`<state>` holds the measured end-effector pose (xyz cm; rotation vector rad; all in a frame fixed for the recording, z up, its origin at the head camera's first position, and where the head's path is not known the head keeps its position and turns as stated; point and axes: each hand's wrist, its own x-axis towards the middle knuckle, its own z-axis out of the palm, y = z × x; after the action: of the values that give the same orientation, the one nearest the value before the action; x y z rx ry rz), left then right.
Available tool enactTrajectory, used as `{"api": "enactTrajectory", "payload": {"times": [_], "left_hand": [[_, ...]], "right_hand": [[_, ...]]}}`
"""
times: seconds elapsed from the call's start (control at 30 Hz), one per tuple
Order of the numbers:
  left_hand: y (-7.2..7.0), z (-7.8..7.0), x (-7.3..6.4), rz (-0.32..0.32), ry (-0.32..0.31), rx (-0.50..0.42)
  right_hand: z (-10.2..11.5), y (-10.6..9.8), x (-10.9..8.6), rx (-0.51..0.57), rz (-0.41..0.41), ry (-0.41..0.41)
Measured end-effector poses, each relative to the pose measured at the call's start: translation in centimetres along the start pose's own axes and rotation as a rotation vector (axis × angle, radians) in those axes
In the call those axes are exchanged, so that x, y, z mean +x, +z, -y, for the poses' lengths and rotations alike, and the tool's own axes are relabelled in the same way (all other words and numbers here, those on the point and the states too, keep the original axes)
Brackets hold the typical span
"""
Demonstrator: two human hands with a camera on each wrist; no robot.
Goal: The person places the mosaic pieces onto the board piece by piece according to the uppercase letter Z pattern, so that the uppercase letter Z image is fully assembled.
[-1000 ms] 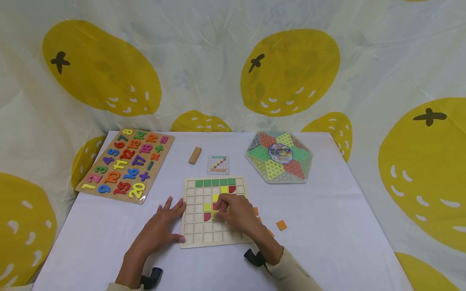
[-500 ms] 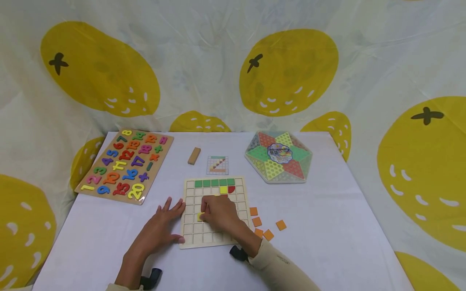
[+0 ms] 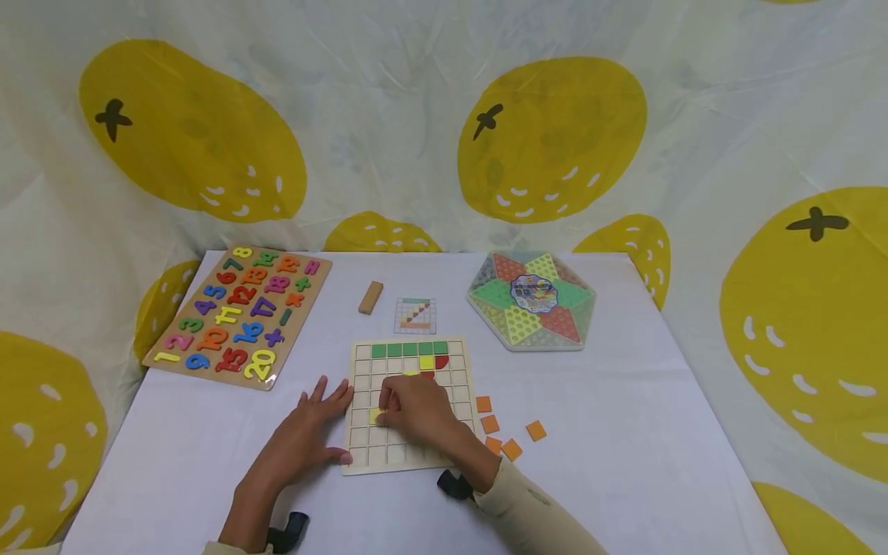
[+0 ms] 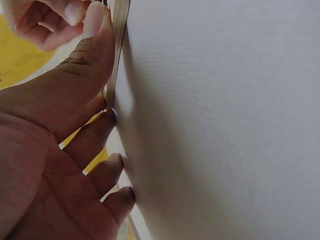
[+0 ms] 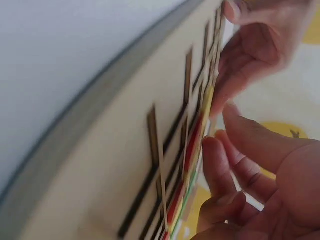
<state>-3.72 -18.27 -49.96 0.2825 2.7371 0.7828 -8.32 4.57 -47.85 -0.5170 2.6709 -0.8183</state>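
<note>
A light wooden grid board [image 3: 409,455] lies on the white table. Its far row holds several green tiles [image 3: 409,349]. Below them a yellow tile [image 3: 426,362] sits beside a red quarter-round tile [image 3: 442,361]. My left hand [image 3: 301,435] rests along the board's left edge, thumb and fingers spread against its side. My right hand [image 3: 416,408] is over the middle of the board and hides several squares. Its thumb tip is right at another yellow tile [image 3: 375,416] near the left. In the right wrist view, thumb and index finger stand apart with nothing between them.
Several loose orange tiles [image 3: 490,423] lie right of the board. Behind it are a pattern card [image 3: 415,315] and a small wooden block [image 3: 371,297]. A number puzzle board [image 3: 239,316] lies at the left, a hexagonal star game board [image 3: 532,301] at the back right.
My right hand has moved left across the board with a yellow tile, which now lies near the left side. My left hand has stayed at the board's edge.
</note>
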Motion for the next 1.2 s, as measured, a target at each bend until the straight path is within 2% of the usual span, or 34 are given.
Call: {"api": "enactTrajectory", "payload": {"times": [0.2, 0.5, 0.6, 0.8, 1.03, 1.2], "left_hand": [[-0.1, 0.0, 0.0, 0.001, -0.001, 0.010], [-0.2, -0.1, 0.0, 0.000, -0.013, 0.006], [-0.1, -0.1, 0.0, -0.003, -0.008, 0.009], [-0.1, -0.1, 0.0, -0.004, -0.002, 0.007], [-0.1, -0.1, 0.0, 0.003, -0.006, 0.006], [0.0, -0.2, -0.1, -0.001, -0.009, 0.013]], "right_hand": [[-2.3, -1.9, -1.2, 0.095, -0.062, 0.025], [-6.7, -5.2, -4.5, 0.162, -0.155, 0.132], [-8.3, -6.0, -5.3, 0.148, -0.181, 0.188], [-10.4, -6.5, -6.2, 0.042, -0.209, 0.292], [-11.0, -6.2, -6.3, -0.034, -0.165, 0.317], [-10.9, -6.2, -6.1, -0.054, -0.177, 0.313]]}}
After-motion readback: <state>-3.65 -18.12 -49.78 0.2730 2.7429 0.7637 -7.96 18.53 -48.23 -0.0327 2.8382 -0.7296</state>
